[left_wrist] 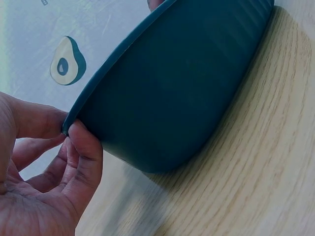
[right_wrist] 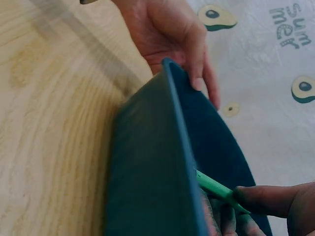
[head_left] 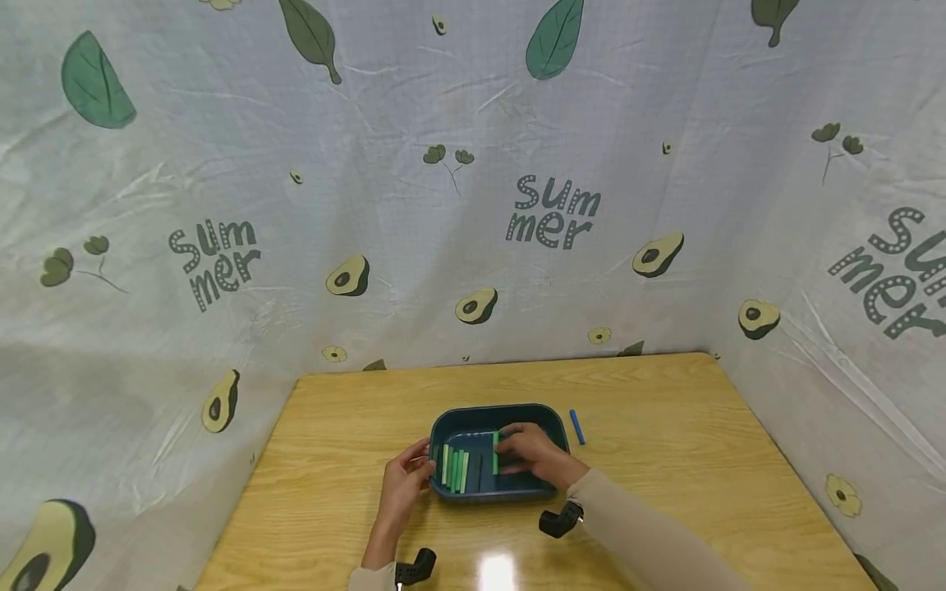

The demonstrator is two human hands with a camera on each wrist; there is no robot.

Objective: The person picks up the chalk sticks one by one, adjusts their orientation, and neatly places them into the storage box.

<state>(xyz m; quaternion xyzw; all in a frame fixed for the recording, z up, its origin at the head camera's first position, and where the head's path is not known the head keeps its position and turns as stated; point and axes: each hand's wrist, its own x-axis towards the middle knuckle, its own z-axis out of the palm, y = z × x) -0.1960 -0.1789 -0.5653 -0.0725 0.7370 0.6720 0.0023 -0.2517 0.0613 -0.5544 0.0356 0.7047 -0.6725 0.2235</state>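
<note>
Teal tray [head_left: 493,495] sat mid-table [head_left: 665,427]. Left hand [head_left: 402,486] pinched tray's left rim. Right hand [head_left: 534,455], inside tray, pinched green stick [head_left: 495,454], long axis front-to-back, beside other green sticks [head_left: 455,469]. Blue stick [head_left: 576,427] lay outside, right of tray, nearer right hand.

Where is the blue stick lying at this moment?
In the head view, the blue stick lies on the wooden table, just right of the dark tray, beyond the right hand.

Bare table [head_left: 665,492] surrounds the tray [head_left: 451,423]; only a blue stick [head_left: 576,427] lies right.
</note>
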